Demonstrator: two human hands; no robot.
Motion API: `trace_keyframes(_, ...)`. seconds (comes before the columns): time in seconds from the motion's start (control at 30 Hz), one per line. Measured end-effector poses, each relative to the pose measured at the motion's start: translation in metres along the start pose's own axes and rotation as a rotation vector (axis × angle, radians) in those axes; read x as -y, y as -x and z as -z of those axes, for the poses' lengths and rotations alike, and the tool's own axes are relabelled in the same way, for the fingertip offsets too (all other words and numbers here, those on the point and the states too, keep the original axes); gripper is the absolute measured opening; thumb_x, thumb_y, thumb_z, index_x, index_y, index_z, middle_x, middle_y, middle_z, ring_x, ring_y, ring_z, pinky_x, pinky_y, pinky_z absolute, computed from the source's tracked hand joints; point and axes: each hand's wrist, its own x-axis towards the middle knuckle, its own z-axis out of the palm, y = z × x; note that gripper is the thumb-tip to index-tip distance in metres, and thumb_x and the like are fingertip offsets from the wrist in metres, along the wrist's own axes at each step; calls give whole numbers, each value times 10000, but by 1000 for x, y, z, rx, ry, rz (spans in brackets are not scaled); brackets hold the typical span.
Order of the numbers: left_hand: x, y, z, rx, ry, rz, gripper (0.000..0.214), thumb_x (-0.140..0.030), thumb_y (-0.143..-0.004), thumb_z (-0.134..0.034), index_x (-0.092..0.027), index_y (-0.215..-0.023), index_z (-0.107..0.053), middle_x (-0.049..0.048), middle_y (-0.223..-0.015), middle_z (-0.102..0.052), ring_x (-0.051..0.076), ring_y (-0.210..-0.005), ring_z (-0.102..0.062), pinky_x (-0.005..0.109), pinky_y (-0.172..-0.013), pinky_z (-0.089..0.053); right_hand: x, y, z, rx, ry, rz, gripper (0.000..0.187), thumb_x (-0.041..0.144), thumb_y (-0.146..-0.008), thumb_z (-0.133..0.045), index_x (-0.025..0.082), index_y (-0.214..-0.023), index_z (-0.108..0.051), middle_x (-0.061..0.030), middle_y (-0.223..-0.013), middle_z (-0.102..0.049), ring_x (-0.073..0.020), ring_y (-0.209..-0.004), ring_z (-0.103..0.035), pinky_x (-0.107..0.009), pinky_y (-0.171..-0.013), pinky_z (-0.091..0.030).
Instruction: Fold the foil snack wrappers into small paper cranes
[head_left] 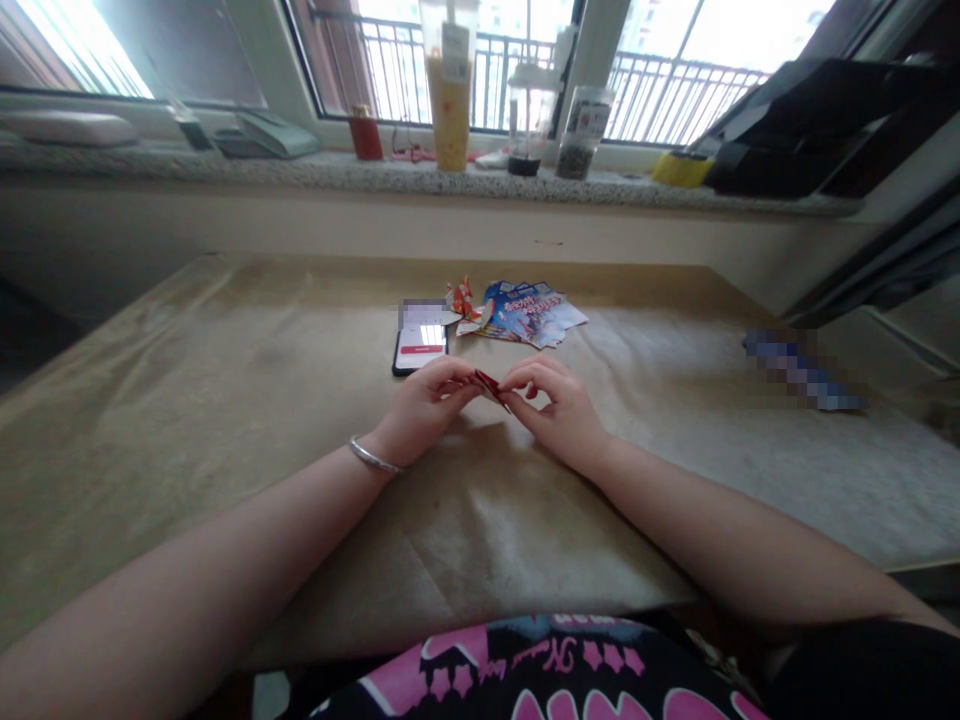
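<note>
A small folded red paper piece (491,387) is pinched between both my hands just above the brown paper-covered table (225,400). My left hand (426,405), with a silver bangle on its wrist, grips the paper's left end with closed fingers. My right hand (559,405) pinches its right end, fingers curled. Just beyond my hands lies a phone (420,347) with its screen lit. Next to the phone are a small folded orange paper figure (460,297) and a stack of blue printed paper sheets (529,312).
A blurred blue object (802,372) lies at the table's right. The stone windowsill (300,172) behind holds a tall cup of orange drink (450,90), two clear jars (559,130), a red cup (365,135) and a yellow item (681,168). A black case (810,130) leans at the right.
</note>
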Motion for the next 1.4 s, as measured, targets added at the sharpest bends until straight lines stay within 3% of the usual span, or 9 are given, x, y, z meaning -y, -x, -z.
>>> trace_keyframes(0.17,1,0,0,11,9,12,120,-256,-822,-621,-151,-863,-663,48,-841,-650,140,-789,-602,264,-732,-512,1,-1,2,-12,64,-23,19,228,-817,-627,226,-832,-638,-18,-815,-622,-135,-780,-564,-250,-592,-469)
trace_keyframes(0.37,-2,0,0,24,-31,-5,106,-223,-834,-597,-153,-886,-659,53,-861,-660,141,-799,-601,281,-755,-508,-1,-2,3,-58,180,24,62,252,-822,-630,244,-878,-655,-30,-886,-623,-162,-864,-579,-333,-776,-487)
trace_keyframes(0.9,-9,3,-4,36,-92,-14,66,-178,-819,-557,-142,-848,-604,31,-809,-605,108,-738,-595,212,-648,-536,5,1,5,-33,145,17,55,217,-837,-598,232,-810,-642,-8,-825,-684,-139,-783,-610,-272,-669,-477)
trace_keyframes(1.1,-12,3,-3,54,-113,-13,81,-188,-815,-556,-143,-836,-619,34,-809,-605,108,-737,-579,202,-637,-531,3,-1,4,-16,170,-26,50,182,-813,-600,218,-780,-605,-10,-813,-661,-145,-793,-593,-279,-697,-471)
trace_keyframes(1.27,-15,3,-3,61,-135,-3,86,-130,-780,-528,-148,-813,-605,24,-797,-595,104,-726,-574,189,-618,-521,1,-2,2,24,117,35,75,154,-772,-612,217,-756,-574,-31,-883,-640,-162,-869,-584,-315,-777,-471)
trace_keyframes(1.4,-14,4,-4,65,-120,17,82,-121,-770,-532,-148,-807,-599,28,-812,-589,111,-750,-576,193,-622,-524,0,-2,2,14,81,-13,71,147,-763,-594,212,-753,-568,-38,-885,-622,-163,-858,-577,-307,-736,-475)
